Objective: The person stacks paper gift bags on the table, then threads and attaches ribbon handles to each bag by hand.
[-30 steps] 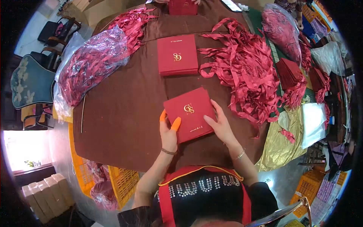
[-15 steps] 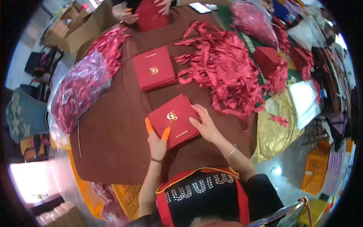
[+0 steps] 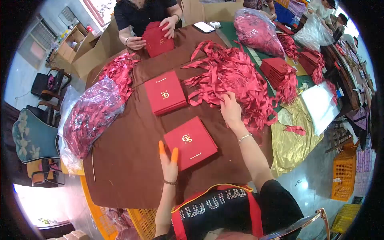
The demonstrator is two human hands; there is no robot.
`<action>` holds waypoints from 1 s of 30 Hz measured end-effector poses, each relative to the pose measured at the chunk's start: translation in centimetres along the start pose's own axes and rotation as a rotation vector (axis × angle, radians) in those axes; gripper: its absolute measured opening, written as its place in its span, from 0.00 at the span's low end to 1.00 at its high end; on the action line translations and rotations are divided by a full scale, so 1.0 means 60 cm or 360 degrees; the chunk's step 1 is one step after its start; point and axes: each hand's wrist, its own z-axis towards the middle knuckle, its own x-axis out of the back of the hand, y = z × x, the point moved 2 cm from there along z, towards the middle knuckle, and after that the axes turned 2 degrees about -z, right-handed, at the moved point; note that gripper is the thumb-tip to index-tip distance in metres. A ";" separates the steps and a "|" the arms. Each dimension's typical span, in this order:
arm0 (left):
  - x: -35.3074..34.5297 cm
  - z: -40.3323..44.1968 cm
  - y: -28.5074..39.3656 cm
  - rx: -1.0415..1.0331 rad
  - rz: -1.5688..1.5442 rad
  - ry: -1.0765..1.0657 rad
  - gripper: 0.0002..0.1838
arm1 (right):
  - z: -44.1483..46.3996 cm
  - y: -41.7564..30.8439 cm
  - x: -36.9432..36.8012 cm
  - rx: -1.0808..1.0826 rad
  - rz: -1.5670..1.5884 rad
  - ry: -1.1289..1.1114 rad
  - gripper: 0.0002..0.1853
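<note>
In front of me lies a small stack of flat red cards (image 3: 194, 138) with a gold monogram. My left hand (image 3: 169, 168), orange covers on its thumb and index finger, grips the stack's left edge. My right hand (image 3: 232, 110) reaches to the left side of a big heap of red ribbons (image 3: 244, 76), its fingers pinched together on a ribbon there. The fingertips partly hide that ribbon. A second stack of the same red cards (image 3: 166, 92) sits just beyond the first, touched by neither hand.
Across the table a person (image 3: 148, 16) holds more red cards. A plastic bag of red ribbons (image 3: 94, 116) lies on the left, another bag (image 3: 258, 32) at the back. Ribboned red stacks (image 3: 278, 72) and gold wrapping (image 3: 296, 144) are on the right. A phone (image 3: 204, 27) lies far back.
My right hand has left the near stack and moved up and right to the ribbon heap. My left hand stays at the stack. The view has tilted up, showing more of the person opposite.
</note>
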 end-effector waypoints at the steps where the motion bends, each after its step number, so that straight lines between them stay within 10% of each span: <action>1: 0.003 0.001 0.011 0.0082 -0.0177 -0.0003 0.31 | -0.001 0.004 0.000 0.0054 0.0081 0.0064 0.12; 8: -0.003 0.012 0.123 -0.0056 -0.0320 0.0071 0.26 | -0.025 0.016 0.037 -0.0087 0.1174 0.0009 0.13; 16: -0.210 0.007 0.181 0.0731 -0.1686 -0.1103 0.26 | -0.144 -0.052 0.193 -0.0039 0.1883 -0.0594 0.09; 24: -0.166 0.097 0.169 0.0633 -0.1751 -0.0473 0.16 | -0.260 -0.064 0.114 -0.0563 0.1987 -0.1788 0.07; 30: -0.071 0.090 0.182 0.0411 -0.1317 -0.0263 0.22 | -0.326 -0.051 0.029 -0.0329 0.1730 -0.2004 0.09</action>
